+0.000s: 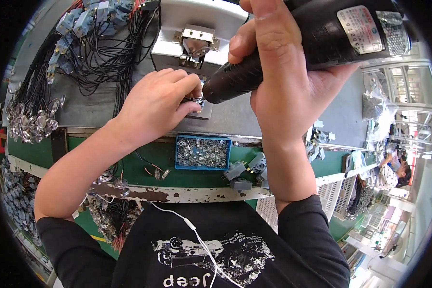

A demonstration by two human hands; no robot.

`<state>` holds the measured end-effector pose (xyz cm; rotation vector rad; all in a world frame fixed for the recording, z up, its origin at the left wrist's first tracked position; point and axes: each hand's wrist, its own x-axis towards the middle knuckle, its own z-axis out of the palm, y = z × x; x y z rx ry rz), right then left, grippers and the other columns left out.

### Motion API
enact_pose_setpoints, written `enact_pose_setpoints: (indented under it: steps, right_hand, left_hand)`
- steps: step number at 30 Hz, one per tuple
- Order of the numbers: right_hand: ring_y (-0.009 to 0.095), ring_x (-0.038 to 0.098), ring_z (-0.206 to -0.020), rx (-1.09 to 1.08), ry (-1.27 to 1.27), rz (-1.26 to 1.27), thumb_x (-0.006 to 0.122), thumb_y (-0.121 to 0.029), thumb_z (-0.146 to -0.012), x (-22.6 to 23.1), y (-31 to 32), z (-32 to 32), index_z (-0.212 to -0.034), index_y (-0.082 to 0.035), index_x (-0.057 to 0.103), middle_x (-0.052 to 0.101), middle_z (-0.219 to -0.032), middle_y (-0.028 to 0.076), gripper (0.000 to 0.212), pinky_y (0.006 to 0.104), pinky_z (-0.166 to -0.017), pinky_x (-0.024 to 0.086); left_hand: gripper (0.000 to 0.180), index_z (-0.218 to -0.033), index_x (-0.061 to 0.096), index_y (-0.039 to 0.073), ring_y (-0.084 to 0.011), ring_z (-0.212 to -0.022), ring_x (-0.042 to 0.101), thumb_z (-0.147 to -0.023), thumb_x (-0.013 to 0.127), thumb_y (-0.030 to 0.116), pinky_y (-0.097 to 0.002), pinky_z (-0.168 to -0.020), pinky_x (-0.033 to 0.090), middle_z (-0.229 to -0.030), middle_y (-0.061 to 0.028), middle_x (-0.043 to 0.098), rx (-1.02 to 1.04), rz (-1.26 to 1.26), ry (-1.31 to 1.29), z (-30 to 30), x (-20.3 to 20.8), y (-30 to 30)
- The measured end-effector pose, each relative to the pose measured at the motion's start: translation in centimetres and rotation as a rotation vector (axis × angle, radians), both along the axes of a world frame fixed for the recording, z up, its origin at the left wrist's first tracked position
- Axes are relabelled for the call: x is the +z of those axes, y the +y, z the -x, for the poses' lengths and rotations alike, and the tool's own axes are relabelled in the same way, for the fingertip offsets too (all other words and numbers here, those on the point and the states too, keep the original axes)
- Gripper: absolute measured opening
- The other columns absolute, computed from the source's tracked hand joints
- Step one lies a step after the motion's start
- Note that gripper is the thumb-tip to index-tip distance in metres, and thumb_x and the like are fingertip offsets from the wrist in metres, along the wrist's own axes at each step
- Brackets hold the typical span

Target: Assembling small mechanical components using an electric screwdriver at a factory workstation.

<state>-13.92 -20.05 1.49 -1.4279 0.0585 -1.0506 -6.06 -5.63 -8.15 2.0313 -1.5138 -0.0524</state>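
My right hand (285, 81) is wrapped round a black electric screwdriver (321, 36), which lies slantwise with its tapered nose pointing left and down. That nose reaches the fingertips of my left hand (158, 98). Thumb and fingers of the left hand pinch a small metal part (198, 100) over a small metal block (204, 113) at the bench's front. My fingers cover most of the part, so its exact kind is hidden. Just behind stands a white machine housing (170, 45) with a metal fixture (195, 45) on its front.
A blue tray (202, 168) of small metal pieces sits before me, beside grey plug housings (240, 183). Black cables (108, 60) with grey connectors and round metal ends (33, 122) cover the left. Clear plastic bags (379, 108) lie right; another person (391, 176) is farther off.
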Motion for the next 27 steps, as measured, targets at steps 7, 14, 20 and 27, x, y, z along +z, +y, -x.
enact_pose_setpoints:
  steps: [7, 14, 20, 27]
  right_hand:
    - [0.014, 0.066, -0.063, 0.037, -0.004, 0.049, 0.073, 0.001, -0.091, -0.6, 0.1, -0.5, -0.103, 0.006, 0.065, 0.071, -0.087, 0.012, 0.015, 0.0258, -0.056, 0.053]
    - [0.013, 0.066, -0.064, 0.087, -0.009, 0.098, 0.072, 0.002, -0.091, -1.1, 0.4, -0.8, -0.103, 0.006, 0.065, 0.071, -0.087, 0.012, 0.014, 0.0254, -0.057, 0.053]
    - [0.013, 0.066, -0.069, 0.277, 0.148, 0.071, 0.073, 0.007, -0.088, -0.6, -1.0, -0.9, -0.101, 0.005, 0.066, 0.071, -0.089, 0.010, 0.014, 0.0251, -0.060, 0.052]
    - [0.018, 0.067, -0.074, 0.204, 0.092, 0.296, 0.069, 0.005, -0.091, -2.0, -0.7, 0.1, -0.099, 0.005, 0.066, 0.069, -0.092, 0.012, 0.009, 0.0274, -0.064, 0.053]
  left_hand:
    - [0.030, -0.106, 0.058, 0.009, -0.0292, -0.095, 0.064, -0.085, 0.078, 0.018, -0.0427, -0.084, 0.050, -0.092, -0.0058, 0.065, 0.009, 0.027, -0.003, 0.0, 0.0, 0.0]
    - [0.034, -0.110, 0.057, 0.009, -0.0303, -0.097, 0.064, -0.085, 0.079, 0.019, -0.0436, -0.084, 0.051, -0.096, -0.0069, 0.064, 0.013, -0.008, 0.018, -0.1, -0.3, 0.0]
    - [0.041, -0.121, 0.058, 0.006, -0.0323, -0.105, 0.064, -0.088, 0.077, 0.020, -0.0452, -0.087, 0.053, -0.114, -0.0092, 0.061, 0.022, -0.064, 0.056, -0.2, -0.4, 0.2]
    - [0.038, -0.123, 0.058, 0.006, -0.0327, -0.112, 0.063, -0.092, 0.073, 0.021, -0.0443, -0.091, 0.056, -0.122, -0.0087, 0.059, 0.006, -0.045, 0.061, 0.0, -0.6, 0.4]
